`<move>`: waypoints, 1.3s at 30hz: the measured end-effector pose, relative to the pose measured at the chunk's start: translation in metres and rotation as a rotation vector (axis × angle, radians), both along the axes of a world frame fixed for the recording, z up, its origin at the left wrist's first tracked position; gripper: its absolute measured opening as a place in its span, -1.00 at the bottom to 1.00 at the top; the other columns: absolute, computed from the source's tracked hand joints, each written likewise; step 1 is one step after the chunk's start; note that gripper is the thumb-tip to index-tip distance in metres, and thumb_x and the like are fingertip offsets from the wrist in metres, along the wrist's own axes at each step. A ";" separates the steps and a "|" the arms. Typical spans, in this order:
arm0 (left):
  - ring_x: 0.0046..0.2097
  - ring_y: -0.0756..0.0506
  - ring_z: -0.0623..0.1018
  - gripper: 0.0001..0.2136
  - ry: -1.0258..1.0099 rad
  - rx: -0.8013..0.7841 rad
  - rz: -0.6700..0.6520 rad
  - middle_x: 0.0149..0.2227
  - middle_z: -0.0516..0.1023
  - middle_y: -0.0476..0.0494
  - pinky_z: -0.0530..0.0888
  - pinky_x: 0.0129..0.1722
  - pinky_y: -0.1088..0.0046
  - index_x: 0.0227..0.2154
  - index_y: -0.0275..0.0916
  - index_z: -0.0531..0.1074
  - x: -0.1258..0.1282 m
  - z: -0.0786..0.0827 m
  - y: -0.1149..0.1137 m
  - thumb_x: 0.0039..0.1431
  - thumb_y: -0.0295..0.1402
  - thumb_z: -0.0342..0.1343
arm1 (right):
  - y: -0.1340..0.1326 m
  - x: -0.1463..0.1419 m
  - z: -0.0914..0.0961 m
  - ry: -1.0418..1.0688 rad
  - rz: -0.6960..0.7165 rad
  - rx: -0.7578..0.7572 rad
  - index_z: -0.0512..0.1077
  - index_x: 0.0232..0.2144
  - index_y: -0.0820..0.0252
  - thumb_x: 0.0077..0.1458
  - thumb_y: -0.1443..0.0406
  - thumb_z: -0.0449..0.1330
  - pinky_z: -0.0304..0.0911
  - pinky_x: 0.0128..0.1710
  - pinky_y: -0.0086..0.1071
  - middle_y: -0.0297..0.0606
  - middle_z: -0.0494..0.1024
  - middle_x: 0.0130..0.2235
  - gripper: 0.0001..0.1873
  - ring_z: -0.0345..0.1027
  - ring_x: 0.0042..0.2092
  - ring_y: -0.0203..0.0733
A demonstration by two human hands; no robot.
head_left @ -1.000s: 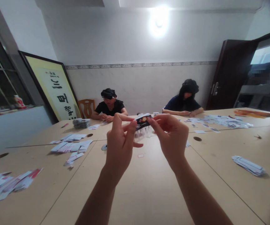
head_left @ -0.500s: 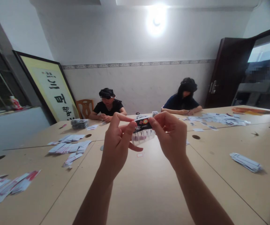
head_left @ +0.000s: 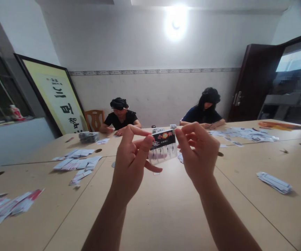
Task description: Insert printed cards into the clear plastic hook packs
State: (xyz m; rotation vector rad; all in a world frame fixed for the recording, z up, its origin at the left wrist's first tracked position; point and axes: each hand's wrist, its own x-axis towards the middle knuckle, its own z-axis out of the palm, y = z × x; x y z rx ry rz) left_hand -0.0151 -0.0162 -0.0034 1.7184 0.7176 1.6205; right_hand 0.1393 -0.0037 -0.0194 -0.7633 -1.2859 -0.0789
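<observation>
In front of me I hold up a small clear plastic packet [head_left: 163, 157] with a black header card [head_left: 163, 139] printed in red and yellow. Several small dark, hook-like pieces show through its clear lower part. The thumb and index finger of my left hand [head_left: 132, 157] pinch the header's left end, and a lower finger stretches beneath the packet. My right hand [head_left: 199, 153] has its thumb and index finger closed at the header's top right corner, where only the very edge meets the fingertips. Its other fingers are curled and partly hidden behind the thumb.
White paper pieces [head_left: 78, 164] lie in piles on the left of the wooden table [head_left: 161, 216]. A dark stack [head_left: 88, 136] stands beyond them. A white bundle [head_left: 274, 182] rests at right, with scattered cards [head_left: 247, 133] farther back. Two people sit across the table.
My right hand has moved right along the header to its corner, uncovering more of the printing. The left hand keeps its pinch on the packet with little movement.
</observation>
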 end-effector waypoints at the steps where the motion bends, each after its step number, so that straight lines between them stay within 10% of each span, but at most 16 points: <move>1: -0.50 -0.01 0.62 -0.69 -0.007 0.000 -0.009 -0.24 0.54 0.00 0.61 -0.70 0.50 -0.25 -0.15 0.25 0.000 0.000 0.000 0.25 -0.10 0.23 | -0.001 0.000 0.000 0.025 0.009 -0.006 0.35 -0.47 0.12 0.23 0.22 0.25 0.28 -0.59 -0.48 -0.42 0.46 -0.48 -0.75 0.36 -0.51 -0.36; 9: -0.54 -0.01 0.61 -0.71 -0.017 -0.028 -0.051 -0.33 0.53 0.05 0.62 -0.71 0.47 -0.26 -0.14 0.27 -0.001 0.001 0.000 0.26 -0.11 0.24 | -0.002 -0.001 0.005 0.183 0.394 -0.130 0.54 -0.25 0.12 0.05 0.14 0.40 0.34 -0.58 -0.46 -0.37 0.56 -0.39 -0.75 0.47 -0.47 -0.30; 18: -0.60 -0.04 0.60 -0.69 0.015 -0.114 -0.158 -0.50 0.55 0.10 0.59 -0.72 0.49 -0.24 -0.14 0.24 -0.003 0.001 0.007 0.26 -0.08 0.22 | 0.014 0.008 0.003 0.286 0.675 -0.259 0.63 -0.46 0.11 0.01 0.15 0.42 0.41 -0.50 -0.40 -0.38 0.56 -0.52 -0.83 0.44 -0.49 -0.29; 30: -0.55 -0.06 0.62 -0.62 0.003 -0.159 -0.193 -0.43 0.54 0.07 0.60 -0.69 0.45 -0.24 -0.14 0.22 -0.005 -0.002 0.022 0.24 0.03 0.19 | 0.016 0.008 0.004 0.231 0.698 -0.328 0.64 -0.30 0.14 -0.02 0.18 0.46 0.47 -0.45 -0.39 -0.30 0.68 -0.44 -0.77 0.54 -0.45 -0.25; 39: -0.38 -0.11 0.68 -0.60 0.040 -0.226 -0.258 -0.27 0.66 -0.07 0.67 -0.57 0.44 -0.17 -0.14 0.27 -0.017 0.003 0.023 0.07 -0.27 0.39 | 0.026 0.013 0.001 0.229 0.771 -0.363 0.66 -0.31 0.12 0.04 0.17 0.40 0.46 -0.52 -0.41 -0.31 0.68 -0.41 -0.82 0.52 -0.47 -0.29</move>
